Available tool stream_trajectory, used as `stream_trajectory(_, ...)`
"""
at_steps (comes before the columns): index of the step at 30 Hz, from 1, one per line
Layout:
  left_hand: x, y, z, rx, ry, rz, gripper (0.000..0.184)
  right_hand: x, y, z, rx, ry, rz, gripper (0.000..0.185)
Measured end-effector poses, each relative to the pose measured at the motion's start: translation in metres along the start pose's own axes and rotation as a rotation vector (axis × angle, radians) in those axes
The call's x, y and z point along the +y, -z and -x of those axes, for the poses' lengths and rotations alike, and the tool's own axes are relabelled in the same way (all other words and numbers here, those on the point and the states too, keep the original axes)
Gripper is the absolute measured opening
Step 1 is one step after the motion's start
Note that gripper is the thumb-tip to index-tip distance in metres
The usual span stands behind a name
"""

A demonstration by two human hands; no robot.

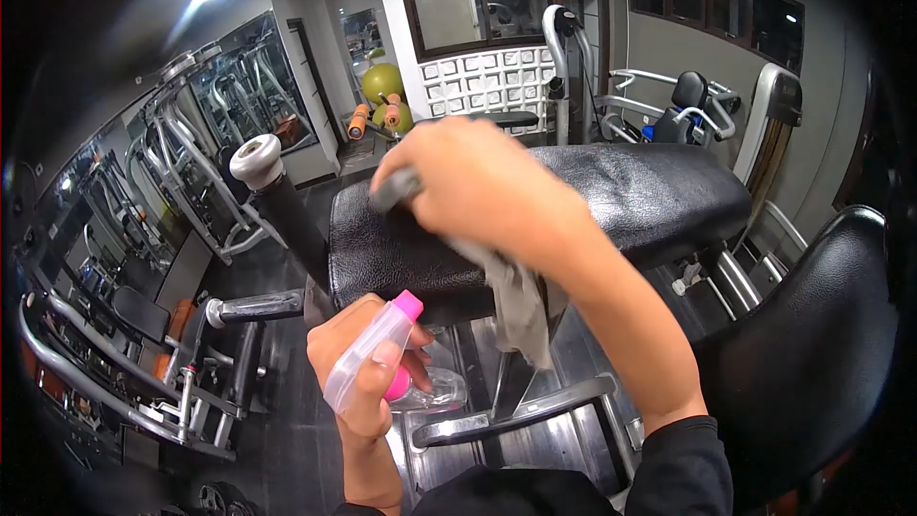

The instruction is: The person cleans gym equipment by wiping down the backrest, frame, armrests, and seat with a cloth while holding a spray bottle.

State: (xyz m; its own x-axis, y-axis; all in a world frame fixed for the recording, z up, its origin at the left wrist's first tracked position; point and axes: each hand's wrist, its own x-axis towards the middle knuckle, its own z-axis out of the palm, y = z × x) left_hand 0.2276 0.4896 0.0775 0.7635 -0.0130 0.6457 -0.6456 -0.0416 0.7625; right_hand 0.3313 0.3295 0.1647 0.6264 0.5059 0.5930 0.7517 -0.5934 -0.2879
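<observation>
A long black padded cushion (pixel 630 191) of a gym machine stretches across the middle. Over its left part is my right hand (pixel 478 182), its fingers closed on a grey cloth (pixel 521 301) that hangs down past the cushion's front edge. The fingertips, partly hidden, are at the cushion's top. Below the cushion's left end, my left hand (pixel 358 363) is wrapped round a clear spray bottle (pixel 435 390) with a pink nozzle, which is tilted and points up to the right.
A black upright with a silver knob (pixel 258 161) and a silver-ended handle (pixel 258 307) stand left of the cushion. A black backrest (pixel 802 354) is at the right. Further back are gym machines, green balls (pixel 382 83) and a mirror.
</observation>
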Motion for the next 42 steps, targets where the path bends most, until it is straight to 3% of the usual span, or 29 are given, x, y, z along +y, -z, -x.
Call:
stream_trajectory(4,-0.002,-0.001,0.004,0.021,0.052,0.057,0.045,0.021,-0.002,-0.008,0.031,-0.162,0.249,0.028)
stream_trajectory(6,-0.004,-0.002,0.005,-0.011,0.033,0.058,0.044,0.015,-0.004,0.006,0.15,0.024,0.163,0.029)
stream_trajectory(9,-0.005,-0.001,0.007,-0.048,0.024,0.048,0.043,0.004,0.005,0.032,0.104,0.114,-0.027,0.024)
stream_trajectory(13,-0.005,-0.011,0.008,-0.087,0.013,0.095,0.043,-0.005,0.019,0.071,0.131,0.082,0.002,0.026)
stream_trajectory(15,-0.006,-0.022,0.011,-0.113,0.078,0.176,0.042,-0.011,0.023,0.089,0.225,-0.144,0.013,0.029)
stream_trajectory(19,-0.018,-0.034,0.007,-0.338,0.015,0.228,0.042,-0.024,0.021,0.13,0.371,-0.266,0.082,0.037)
stream_trajectory(25,-0.034,-0.063,0.012,-0.542,0.023,0.43,0.036,-0.055,0.023,0.218,0.415,-0.521,0.05,0.047)
stream_trajectory(31,-0.043,-0.11,0.024,-0.769,0.018,0.613,0.032,-0.094,0.02,0.297,0.687,-0.715,0.235,0.044)
stream_trajectory(35,-0.048,-0.145,0.041,-0.903,0.049,0.775,0.03,-0.128,0.007,0.33,1.045,-0.946,0.111,0.034)
stream_trajectory(36,-0.053,-0.153,0.045,-0.934,0.041,0.762,0.042,-0.132,0.005,0.335,1.106,-0.968,0.111,0.033)
stream_trajectory(37,-0.059,-0.16,0.05,-0.959,0.037,0.743,0.055,-0.135,0.003,0.341,1.161,-0.989,0.105,0.031)
stream_trajectory(41,-0.065,-0.174,0.058,-0.885,0.144,0.806,0.059,-0.141,-0.002,0.357,1.127,-1.045,0.181,0.03)
stream_trajectory(42,-0.069,-0.177,0.058,-0.844,0.178,0.869,0.045,-0.14,-0.003,0.357,1.119,-1.046,0.152,0.03)
